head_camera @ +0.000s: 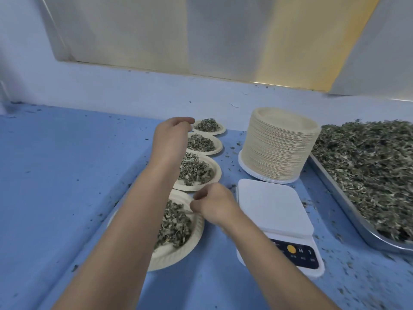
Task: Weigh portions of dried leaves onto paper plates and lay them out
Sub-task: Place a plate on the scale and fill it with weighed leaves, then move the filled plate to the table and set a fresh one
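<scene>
- Four paper plates in a single file down the middle of the surface (67, 175), running from the near edge to the back edge; each holds a mound of dried leaves.
- nearest plate (176, 258): biggest in view, leaf portion (176, 227) heaped in the well, left part hidden by the left forearm.
- second plate (217, 173), third plate (218, 148), farthest plate (221, 130): rims close together or just touching.
- right hand (212, 204): fingers curled tight, pinching the far rim of the nearest plate.
- left hand (172, 137): reaches over the third plate, fingers bent down by the farthest plate's left rim; grip hidden, cannot tell if it holds anything.
- stack of empty plates (279, 148): tall, beige, ribbed rims, toward the back edge.
- scale (272, 204): white square platform, nothing on it, dark button panel with a yellow button (291, 249); sits between the stack and the near edge.
- metal tray (342, 204) at the right edge, full of loose leaves (368, 171), grey-green and shredded.
- Surface is matte blue, littered with leaf crumbs. Pale blue wall (134, 86) behind, with a shiny metallic panel (178, 30) above it.
</scene>
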### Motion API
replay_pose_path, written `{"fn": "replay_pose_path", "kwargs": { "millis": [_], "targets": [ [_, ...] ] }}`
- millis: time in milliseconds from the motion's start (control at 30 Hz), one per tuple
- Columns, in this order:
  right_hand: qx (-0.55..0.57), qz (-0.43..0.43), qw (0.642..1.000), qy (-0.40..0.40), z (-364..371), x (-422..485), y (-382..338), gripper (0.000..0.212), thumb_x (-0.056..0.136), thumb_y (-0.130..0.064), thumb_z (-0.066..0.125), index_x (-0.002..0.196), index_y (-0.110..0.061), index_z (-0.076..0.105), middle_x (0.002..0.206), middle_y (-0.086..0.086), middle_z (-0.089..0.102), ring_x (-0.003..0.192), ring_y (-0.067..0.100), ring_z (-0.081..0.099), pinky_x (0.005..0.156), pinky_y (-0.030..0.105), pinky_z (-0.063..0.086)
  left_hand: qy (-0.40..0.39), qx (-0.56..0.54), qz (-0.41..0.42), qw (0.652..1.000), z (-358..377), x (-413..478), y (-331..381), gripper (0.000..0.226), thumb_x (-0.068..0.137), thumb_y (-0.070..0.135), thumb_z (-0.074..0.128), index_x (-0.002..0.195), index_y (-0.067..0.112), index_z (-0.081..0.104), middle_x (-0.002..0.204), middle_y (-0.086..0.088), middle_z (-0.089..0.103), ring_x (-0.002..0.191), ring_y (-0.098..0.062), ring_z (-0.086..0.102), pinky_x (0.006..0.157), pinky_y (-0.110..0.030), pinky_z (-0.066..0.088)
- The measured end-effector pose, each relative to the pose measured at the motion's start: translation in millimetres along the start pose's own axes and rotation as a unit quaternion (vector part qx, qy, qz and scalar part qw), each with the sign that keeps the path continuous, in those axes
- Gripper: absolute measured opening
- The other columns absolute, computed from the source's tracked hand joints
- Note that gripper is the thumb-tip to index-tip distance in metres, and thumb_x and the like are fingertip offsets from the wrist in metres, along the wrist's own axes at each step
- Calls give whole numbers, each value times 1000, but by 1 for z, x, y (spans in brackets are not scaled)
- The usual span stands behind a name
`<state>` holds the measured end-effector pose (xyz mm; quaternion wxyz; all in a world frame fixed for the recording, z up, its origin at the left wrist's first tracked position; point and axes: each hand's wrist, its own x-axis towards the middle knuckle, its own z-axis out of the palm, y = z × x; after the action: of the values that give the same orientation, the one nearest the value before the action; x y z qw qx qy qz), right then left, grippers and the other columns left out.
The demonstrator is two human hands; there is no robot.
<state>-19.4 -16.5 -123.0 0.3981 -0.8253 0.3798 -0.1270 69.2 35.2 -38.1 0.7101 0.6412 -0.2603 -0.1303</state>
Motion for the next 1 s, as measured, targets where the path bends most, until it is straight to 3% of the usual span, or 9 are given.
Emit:
{"fn": "replay_pose_path", "kwargs": {
  "millis": [133, 300, 500, 600, 667, 767, 900, 1000],
  "targets": [
    [-4, 5, 1000, 4, 1, 0, 3, 15, 79, -17, 68, 94, -13, 69, 91, 1, 62, 74, 12, 53, 42, 13, 35, -3, -15, -24, 1000, 2, -1, -4, 23, 90, 6, 49, 94, 19, 67, 92, 8, 61, 87, 0, 52, 82, -23, 38],
    [-11, 2, 1000, 17, 0, 3, 2, 18, 80, -16, 67, 97, -10, 71, 101, 3, 67, 82, 12, 52, 67, 19, 37, -6, -29, -42, 999, 4, -4, -6, 23, 90, 5, 48, 95, 18, 67, 101, 2, 62, 100, -8, 52, 92, -26, 41],
    [-3, 14, 1000, 26, -1, 3, 3, 18, 79, -15, 68, 96, -11, 72, 101, 5, 68, 90, 15, 57, 69, 19, 38, 7, -34, -30, 999, 4, -3, -10, 26, 89, 5, 47, 86, 22, 66, 98, 5, 64, 94, -6, 53, 85, -24, 42],
    [-10, 13, 999, 32, -1, 3, 3, 19, 78, -16, 67, 94, -6, 71, 100, 9, 70, 95, 21, 63, 67, 24, 43, 5, -39, -27, 999, 8, -4, -11, 26, 89, 5, 47, 87, 23, 66, 103, 5, 65, 100, -7, 54, 87, -23, 40],
    [-17, 10, 999, 38, -2, 2, 2, 21, 78, -18, 66, 90, -2, 70, 91, 12, 70, 90, 25, 64, 63, 27, 46, 1, -43, -28, 999, 12, -4, -12, 27, 89, 5, 47, 86, 23, 66, 106, 4, 66, 104, -9, 55, 90, -25, 42],
    [-8, -4, 999, 51, -13, 3, 0, 15, 79, -20, 65, 70, -8, 63, 66, 7, 61, 68, 24, 56, 54, 25, 42, -2, -56, -30, 998, 19, -5, -12, 27, 88, 4, 47, 86, 22, 67, 103, 2, 66, 102, -11, 57, 91, -27, 44],
    [137, -22, 983, 117, -45, 6, -3, 21, 81, -10, 61, 60, -12, 63, 70, 15, 68, 71, 34, 67, 76, 46, 57, -15, -63, -31, 997, 36, -7, -14, 29, 86, 5, 47, 82, 25, 68, 92, 4, 63, 97, -10, 55, 92, -28, 44],
    [197, -62, 958, 199, -79, 11, 1, 18, 83, -7, 59, 68, -13, 65, 68, 7, 70, 61, 24, 69, 72, 42, 59, -33, -81, -30, 996, 54, -11, -14, 30, 87, 4, 46, 81, 25, 67, 89, 5, 65, 93, -10, 57, 89, -27, 45]
  ]
}}
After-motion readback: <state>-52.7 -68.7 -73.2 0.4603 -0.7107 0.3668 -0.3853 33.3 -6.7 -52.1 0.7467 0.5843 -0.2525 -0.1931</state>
